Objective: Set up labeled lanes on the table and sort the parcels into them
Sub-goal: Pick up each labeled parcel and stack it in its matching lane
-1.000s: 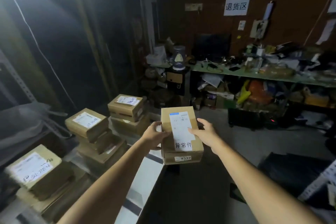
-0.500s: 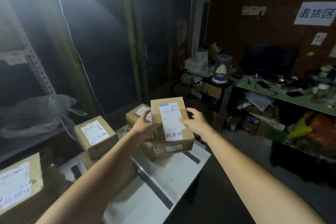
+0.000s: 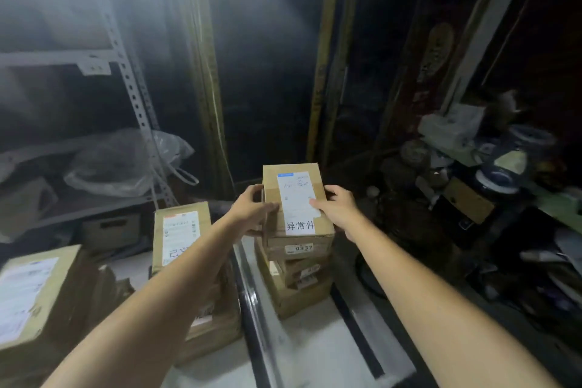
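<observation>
Head view.
- Parcel (image 3: 296, 201): centre of frame, topping a stack of boxes (image 3: 297, 285). White label reads "异常件"; the front sticker reads "0337".
- Left hand (image 3: 252, 208), right hand (image 3: 337, 211): apart, one clamped on each side of the parcel, thumbs on top.
- Table (image 3: 315, 343): white, with bare room in front of the stack between two black tape strips (image 3: 252, 309); its right edge falls to dark floor.
- Middle box (image 3: 181, 236): left of centre, writing half hidden by the left arm.
- Left box (image 3: 34, 293): lower left, label blurred.
</observation>
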